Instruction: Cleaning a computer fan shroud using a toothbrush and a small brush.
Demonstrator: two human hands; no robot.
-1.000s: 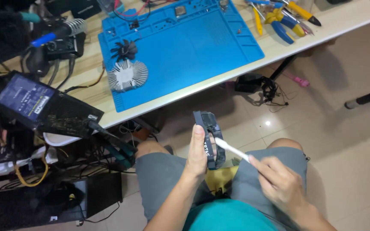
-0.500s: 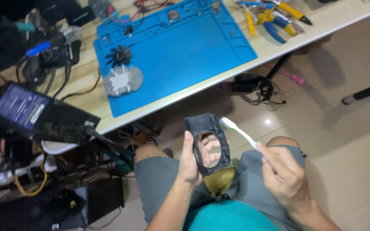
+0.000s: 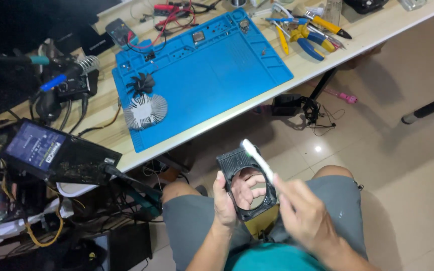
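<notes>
**Fan frame and brush held over my lap**

Over my knees, below the edge of the wooden workbench (image 3: 327, 60), my left hand (image 3: 225, 200) holds a black plastic fan frame (image 3: 247, 183) upright. My thumb lies along its left rim and my fingers (image 3: 249, 188) show through the round opening, curled behind it — a firm clasp on the frame. My right hand (image 3: 305, 218) is blurred, but it is closed around the handle of a white toothbrush (image 3: 257, 159). The brush slants up and to the left, and its head lies against the frame's top right corner.

On the bench, well apart from my hands, lies a blue work mat (image 3: 212, 75). Near the mat's left edge sits a round silver heatsink (image 3: 145, 111) with fins fanning outward, and just above it, touching or almost touching, a small black fan rotor (image 3: 140, 83). Pliers and cutters with blue and yellow handles (image 3: 302, 37) lie to the right of the mat. To the left — past the mat — a soldering iron stand (image 3: 69, 83) stands on the bench, and a dark box-shaped power supply (image 3: 56, 155) sits at the bench's near corner, cables trailing from it.
</notes>
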